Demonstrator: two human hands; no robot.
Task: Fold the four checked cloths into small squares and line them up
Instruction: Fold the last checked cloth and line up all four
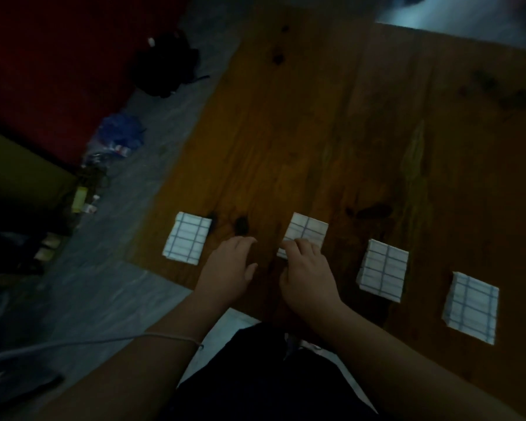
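Note:
Several white cloths with blue checks lie folded into small squares in a slanting row near the front edge of the wooden table (331,132). The leftmost cloth (187,238) lies alone. My right hand (307,278) rests on the near edge of the second cloth (307,230), fingers curled over its corner. A third cloth (383,270) and a fourth cloth (471,306) lie further right. My left hand (225,271) hovers over bare wood between the first and second cloths, fingers relaxed and holding nothing.
The room is dim. A grey floor (119,238) runs along the table's left side, with a black bag (164,65), a blue bag (122,135) and small clutter on it. A thin cable (88,343) crosses my left forearm.

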